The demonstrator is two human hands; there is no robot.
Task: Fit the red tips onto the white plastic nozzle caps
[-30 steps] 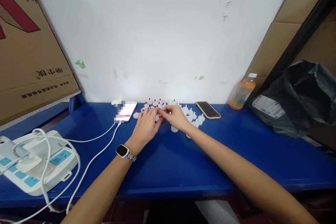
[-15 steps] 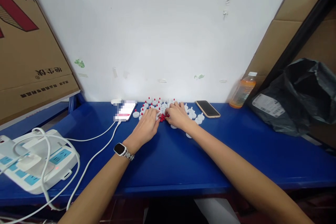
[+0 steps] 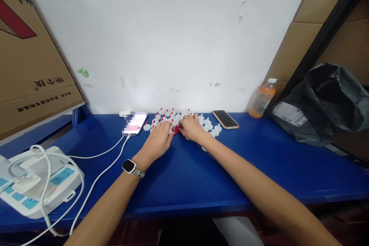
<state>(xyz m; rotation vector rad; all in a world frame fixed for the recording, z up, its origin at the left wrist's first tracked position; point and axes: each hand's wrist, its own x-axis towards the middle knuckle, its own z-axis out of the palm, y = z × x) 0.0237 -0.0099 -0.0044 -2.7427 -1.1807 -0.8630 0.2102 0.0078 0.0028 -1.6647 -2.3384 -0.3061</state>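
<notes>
My left hand (image 3: 158, 138), with a watch at the wrist, is closed, and a white spout cap (image 3: 172, 127) shows between its thumb and fingers. Just right of it, my right hand (image 3: 192, 127) has its fingers bent and pinched at a small pile of red tip caps (image 3: 176, 130); what lies in the pinch is hidden. Behind and left of my left hand stand several white spout caps with red tips, such as the white cap (image 3: 147, 127) at the near left. Several spout caps without red tips, among them a bare spout cap (image 3: 217, 128), lie beyond and right of my right hand.
A lit phone (image 3: 137, 123) on a cable lies at the left, a dark phone (image 3: 225, 119) at the right. A power strip (image 3: 54, 184) with looping cables occupies the table's left end. An orange drink bottle (image 3: 262, 99) and black plastic bag (image 3: 308, 107) stand right.
The view has shifted slightly, moving the whole scene a little to the left. My hands stay close together over the red caps, with little visible change in their grip.
</notes>
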